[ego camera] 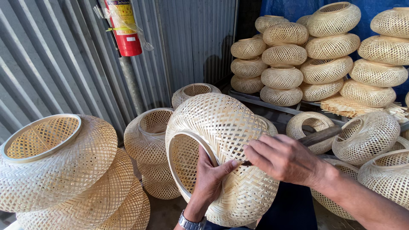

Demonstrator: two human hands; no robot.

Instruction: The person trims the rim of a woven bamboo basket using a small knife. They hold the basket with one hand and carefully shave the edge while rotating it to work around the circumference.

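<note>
A large woven bamboo lampshade point(221, 127) lies tilted in my lap, its round opening facing left. My left hand point(211, 176) grips the rim of that opening, thumb pressed on the outer weave. My right hand point(283, 157) is closed around a dark-handled tool point(319, 136), whose handle sticks out to the right. The tool's tip rests against the shade's weave beside my left thumb; the tip itself is mostly hidden by my fingers.
Stacked woven shades point(55, 162) stand at the left, with several more point(149, 136) behind the held one. More shades point(366, 136) lie at the right. Tall stacks point(324, 55) fill a shelf at the back. A red fire extinguisher point(125, 30) hangs on the corrugated metal wall.
</note>
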